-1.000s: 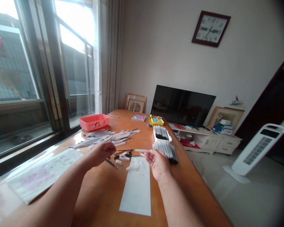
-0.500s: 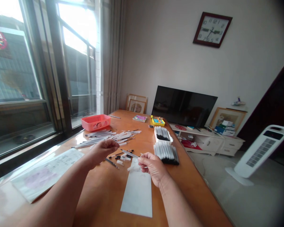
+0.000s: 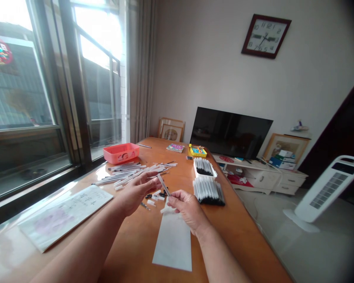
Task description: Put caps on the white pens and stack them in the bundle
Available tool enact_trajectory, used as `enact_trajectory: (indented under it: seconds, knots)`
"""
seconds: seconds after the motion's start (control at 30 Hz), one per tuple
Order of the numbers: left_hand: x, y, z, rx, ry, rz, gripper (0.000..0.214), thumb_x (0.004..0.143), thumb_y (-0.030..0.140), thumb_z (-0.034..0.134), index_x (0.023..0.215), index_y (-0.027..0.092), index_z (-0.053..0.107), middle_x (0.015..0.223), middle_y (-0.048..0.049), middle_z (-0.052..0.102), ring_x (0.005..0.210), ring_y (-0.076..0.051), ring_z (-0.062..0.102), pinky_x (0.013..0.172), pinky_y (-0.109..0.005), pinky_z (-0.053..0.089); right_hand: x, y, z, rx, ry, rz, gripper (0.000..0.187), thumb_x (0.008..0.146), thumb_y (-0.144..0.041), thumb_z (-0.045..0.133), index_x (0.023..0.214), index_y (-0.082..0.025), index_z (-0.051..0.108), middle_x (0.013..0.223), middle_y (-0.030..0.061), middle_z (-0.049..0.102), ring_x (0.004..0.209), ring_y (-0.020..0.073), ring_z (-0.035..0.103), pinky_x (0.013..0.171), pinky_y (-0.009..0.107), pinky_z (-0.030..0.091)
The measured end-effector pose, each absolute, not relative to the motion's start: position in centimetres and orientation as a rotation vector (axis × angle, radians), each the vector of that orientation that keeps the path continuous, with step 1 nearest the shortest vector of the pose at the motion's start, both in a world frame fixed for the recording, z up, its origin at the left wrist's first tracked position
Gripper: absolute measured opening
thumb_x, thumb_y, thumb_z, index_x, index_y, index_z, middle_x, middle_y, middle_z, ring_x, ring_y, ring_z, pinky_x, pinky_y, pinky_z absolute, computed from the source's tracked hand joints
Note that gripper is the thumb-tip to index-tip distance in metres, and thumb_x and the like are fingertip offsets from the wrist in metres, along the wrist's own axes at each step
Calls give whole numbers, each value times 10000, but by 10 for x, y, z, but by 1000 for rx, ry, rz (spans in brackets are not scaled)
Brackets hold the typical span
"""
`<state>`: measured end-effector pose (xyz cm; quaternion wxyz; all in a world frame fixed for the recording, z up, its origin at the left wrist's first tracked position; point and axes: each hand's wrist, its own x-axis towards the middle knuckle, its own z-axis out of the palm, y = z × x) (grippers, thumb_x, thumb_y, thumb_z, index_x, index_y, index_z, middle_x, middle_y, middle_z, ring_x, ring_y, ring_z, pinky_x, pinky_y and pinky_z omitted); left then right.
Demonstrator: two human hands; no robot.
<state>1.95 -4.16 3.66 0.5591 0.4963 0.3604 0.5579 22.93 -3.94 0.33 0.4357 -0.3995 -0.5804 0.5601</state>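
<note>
My right hand (image 3: 185, 206) pinches a thin clear pen barrel (image 3: 164, 184) that slants up and to the left above the table. My left hand (image 3: 137, 192) hovers right beside it, fingers stretched toward the barrel's upper end and apart, palm turned to the right. Below both hands lie small black and white pen parts (image 3: 155, 195) and the top of a white paper strip (image 3: 173, 239). A loose spread of clear pens (image 3: 129, 173) lies beyond my left hand.
A stack of finished pens (image 3: 209, 192) and a white tray of pens (image 3: 203, 168) sit right of my hands. A pink tray (image 3: 121, 152), a yellow box (image 3: 197, 150) and a booklet (image 3: 175, 147) stand farther back. A printed sheet (image 3: 61, 212) lies at left. The wooden table (image 3: 238, 236) ends at right.
My right hand closed on a pen barrel and lifted it toward the middle. My left hand opened from a loose curl and moved right, up to the barrel.
</note>
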Motion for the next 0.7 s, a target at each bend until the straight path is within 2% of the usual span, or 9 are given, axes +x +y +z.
enact_trajectory:
  seconds: [0.13, 0.3, 0.5, 0.7]
  knots:
    - [28, -41, 31, 1284, 818, 1175, 304, 834, 377, 780, 1044, 161, 733, 1087, -125, 739, 1022, -262, 687, 962, -398, 490, 227, -42, 6, -975, -1471, 1384, 340, 799, -475, 757, 939, -167, 725, 857, 48, 727, 791, 176, 632, 669, 270, 427]
    - [29, -40, 31, 1164, 746, 1219, 296, 876, 387, 733, 1086, 180, 702, 999, -103, 732, 944, -230, 688, 909, -380, 506, 236, -37, 7, -1090, -1420, 1279, 342, 843, -489, 670, 999, -188, 717, 934, 57, 741, 853, 195, 639, 659, 268, 446]
    - [20, -37, 33, 1075, 762, 1282, 289, 896, 381, 702, 1114, 191, 698, 845, -34, 635, 711, -128, 586, 667, -257, 475, 255, -16, -11, -1267, -1468, 922, 175, 808, -347, 618, 864, -198, 691, 724, 2, 677, 648, 157, 564, 588, 258, 411]
    - [19, -32, 30, 950, 849, 1333, 260, 864, 299, 694, 1063, 134, 725, 841, -49, 624, 678, -109, 542, 577, -218, 430, 261, -10, -25, -1459, -1704, 644, 134, 773, -245, 560, 807, -238, 689, 651, -20, 651, 571, 155, 538, 533, 254, 343]
